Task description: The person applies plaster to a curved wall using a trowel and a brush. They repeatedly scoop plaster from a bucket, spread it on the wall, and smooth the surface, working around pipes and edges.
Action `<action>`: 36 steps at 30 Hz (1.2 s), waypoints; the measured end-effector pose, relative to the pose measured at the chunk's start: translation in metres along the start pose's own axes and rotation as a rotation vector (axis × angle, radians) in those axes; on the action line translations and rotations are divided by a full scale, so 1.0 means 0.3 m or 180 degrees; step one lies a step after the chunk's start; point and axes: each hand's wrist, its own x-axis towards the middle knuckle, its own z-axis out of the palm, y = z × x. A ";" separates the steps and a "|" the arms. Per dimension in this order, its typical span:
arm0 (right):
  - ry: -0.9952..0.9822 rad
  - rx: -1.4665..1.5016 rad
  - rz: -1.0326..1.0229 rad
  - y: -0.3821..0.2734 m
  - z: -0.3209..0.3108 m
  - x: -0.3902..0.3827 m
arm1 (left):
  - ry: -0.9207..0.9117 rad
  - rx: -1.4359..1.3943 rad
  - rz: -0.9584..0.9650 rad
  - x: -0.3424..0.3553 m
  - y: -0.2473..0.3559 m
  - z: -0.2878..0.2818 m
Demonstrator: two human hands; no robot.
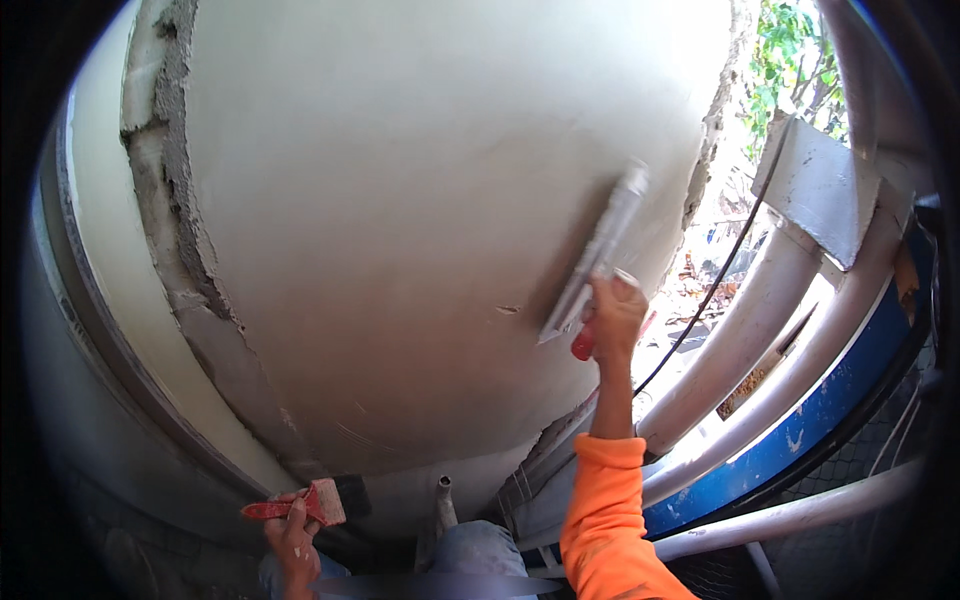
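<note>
My right hand [617, 318], in an orange sleeve, is closed round the red handle of a plastering trowel [605, 240]. The trowel's long metal blade lies slantwise against or very close to the grey plastered wall [420, 250], near its right side; its upper end is blurred. Low at the left, my left hand [293, 548] grips a wide brush [325, 502] with a red, plaster-spotted handle and dark bristles. The brush is held sideways below the wall, its bristles pointing right. A small gouge shows in the plaster left of the trowel.
A rough, broken plaster edge [185, 200] runs down the wall's left side. At the right stand thick pale pipes [745, 325], a hanging black cable [725, 275] and a blue panel [800, 440]. A short upright pipe [445, 505] rises near my knee [480, 550]. Green leaves [790, 50] show outside.
</note>
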 end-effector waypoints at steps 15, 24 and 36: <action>-0.1526 -0.0711 -0.0930 0.303 0.014 -0.671 | 0.0261 0.0094 0.0050 0.004 -0.060 0.017; -0.0529 0.2877 0.3017 0.628 -0.397 -0.846 | 0.0133 0.0275 -0.0016 0.026 -0.040 -0.017; 0.0318 0.3836 0.4178 0.996 -0.518 -1.192 | 0.0259 0.0647 0.0248 0.011 0.001 -0.026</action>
